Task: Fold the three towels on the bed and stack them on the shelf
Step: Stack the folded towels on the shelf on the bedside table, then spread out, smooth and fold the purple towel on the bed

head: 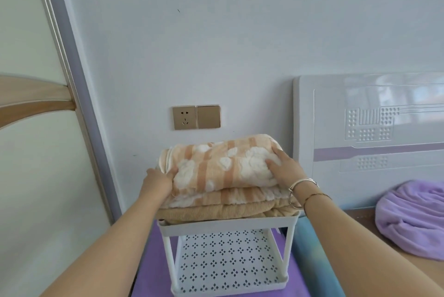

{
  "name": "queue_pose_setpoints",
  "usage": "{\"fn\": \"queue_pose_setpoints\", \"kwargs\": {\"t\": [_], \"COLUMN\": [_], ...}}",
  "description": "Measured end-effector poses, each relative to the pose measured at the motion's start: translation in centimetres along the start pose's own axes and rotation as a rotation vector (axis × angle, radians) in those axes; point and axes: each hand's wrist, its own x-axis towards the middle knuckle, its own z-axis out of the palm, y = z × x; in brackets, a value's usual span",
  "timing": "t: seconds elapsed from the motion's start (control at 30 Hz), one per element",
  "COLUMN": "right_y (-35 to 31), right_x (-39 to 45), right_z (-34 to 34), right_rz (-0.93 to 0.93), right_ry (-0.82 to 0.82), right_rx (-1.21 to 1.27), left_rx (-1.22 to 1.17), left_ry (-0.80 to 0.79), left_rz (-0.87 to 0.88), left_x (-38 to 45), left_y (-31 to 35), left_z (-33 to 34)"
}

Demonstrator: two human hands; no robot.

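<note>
Far left: a tall pale wardrobe door point(28, 128) with a curved wooden band and a smooth purple-grey edge strip. Next to it, a plain white wall point(192, 44), flat and bare but for one tiny dark mark up high.

Low on the wall: a shiny gold square power socket point(183, 117), and just beside it a gold flat switch plate point(208, 116).

Below these: a white plastic shelf rack point(225, 227) with thin legs and a bottom tray full of little diamond-shaped holes. Under the rack, a smooth purple surface point(149, 265).

On the top tier: a stack of folded towels. At the bottom, a plain tan fluffy towel point(216, 212), thick and soft. On that, a folded orange-striped towel point(230, 197), only its front edge showing. On top, a puffy orange and white striped towel point(223, 164) with fuzzy white blobs, rounded at the folds.

Left hand point(157, 182) at the left end of the top towel, fingers curled around its edge, thumb pressed into the fluff. Right hand point(286, 169) at the right end, fingers spread narrow and flat, pushing into the soft pile. Thin silver bangles point(303, 185) around the right wrist.

Further right: a glossy white headboard point(370, 128) with raised dots and lines and a purple stripe. Near the bottom right corner, a soft lilac fluffy cloth point(413, 222) bunched in a round heap on the bed point(360, 218).
</note>
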Motion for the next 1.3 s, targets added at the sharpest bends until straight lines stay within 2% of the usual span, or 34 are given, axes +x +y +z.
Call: {"fn": "queue_pose_setpoints", "kwargs": {"t": [0.03, 0.1, 0.13, 0.2, 0.37, 0.6, 0.73, 0.87, 1.1, 1.2, 1.3], "right_y": [-0.1, -0.6, -0.7, -0.8, 2.3, 12.0, 20.4, 29.4, 43.6, 47.6, 51.2], "right_x": [-0.6, -2.2, -3.0, -4.6, -9.4, -14.7, -17.6, -19.1, -18.8, -18.2, -17.4], "right_z": [0.1, 0.3, 0.2, -1.1, -5.3, -11.4, -14.9, -17.5, -19.3, -19.8, -20.2], "right_rz": [0.006, 0.010, -0.006, -0.043, -0.036, 0.124, 0.240, 0.355, 0.479, 0.488, 0.486], "right_ry": [-0.005, -0.005, -0.010, -0.028, 0.070, 0.178, 0.259, 0.277, 0.299, 0.347, 0.299], "right_rx": [0.010, 0.051, 0.069, 0.103, 0.162, 0.115, 0.071, -0.020, -0.173, -0.194, -0.229], "left_rx": [0.047, 0.298, 0.430, 0.526, 0.329, 0.105, 0.061, 0.123, 0.192, 0.214, 0.245], "left_ry": [0.050, 0.207, 0.287, 0.367, 0.192, -0.093, -0.313, -0.522, -0.685, -0.726, -0.753], "left_rz": [0.007, 0.080, 0.148, 0.319, 0.732, 1.052, 1.043, 0.919, 0.850, 0.848, 0.835], "left_x": [-0.7, -2.5, -3.3, -4.8, -10.9, -20.4, -24.7, -27.8, -31.1, -32.2, -32.7], "left_y": [0.2, 0.9, 1.6, 3.3, 7.1, 10.3, 10.4, 9.5, 9.4, 8.4, 7.3], "left_z": [-0.2, -1.2, -1.8, -2.5, 0.2, 9.8, 18.9, 29.2, 43.7, 48.3, 51.6]}}
